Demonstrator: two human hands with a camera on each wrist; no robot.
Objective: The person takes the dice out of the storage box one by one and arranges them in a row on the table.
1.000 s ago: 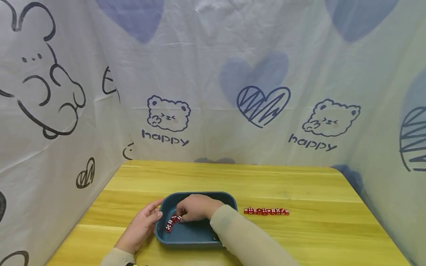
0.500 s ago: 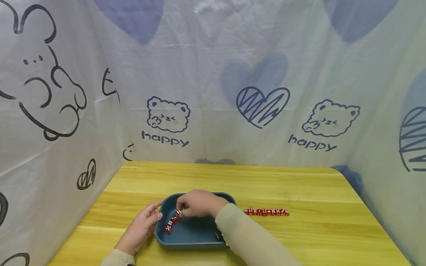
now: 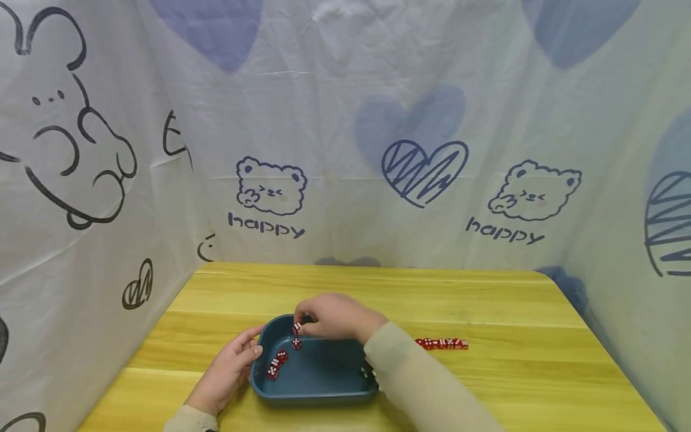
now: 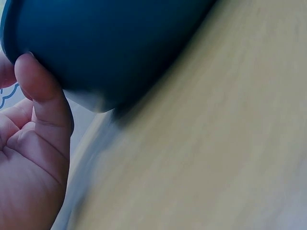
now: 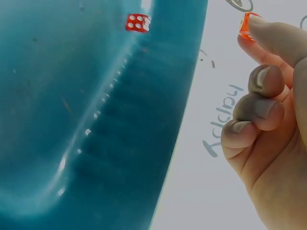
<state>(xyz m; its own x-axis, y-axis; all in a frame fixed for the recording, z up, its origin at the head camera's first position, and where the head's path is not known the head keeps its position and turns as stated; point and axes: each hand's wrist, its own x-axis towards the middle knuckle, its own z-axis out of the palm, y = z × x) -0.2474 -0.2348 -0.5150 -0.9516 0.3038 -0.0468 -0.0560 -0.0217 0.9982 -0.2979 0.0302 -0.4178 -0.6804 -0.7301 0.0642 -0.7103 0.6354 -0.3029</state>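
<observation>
Raised since earlier, the right hand [image 3: 340, 317] pinches 1 red plastic-looking cube die [image 5: 244, 28], likely light, hard, slick: hold opposite faces. Below the grip: blue rectangular tray [image 3: 318, 397].

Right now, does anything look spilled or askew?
Nothing stands out. The red dice row looks straight, and the loose dice lie inside the blue tray. The right sleeve hides part of row and tray.

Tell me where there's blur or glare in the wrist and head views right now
Left wrist: the table is smeared, the blue container dark; right wrist: white glints line the container's inside; head: no strong glare, the printed curtain sharp enough to read.
</observation>
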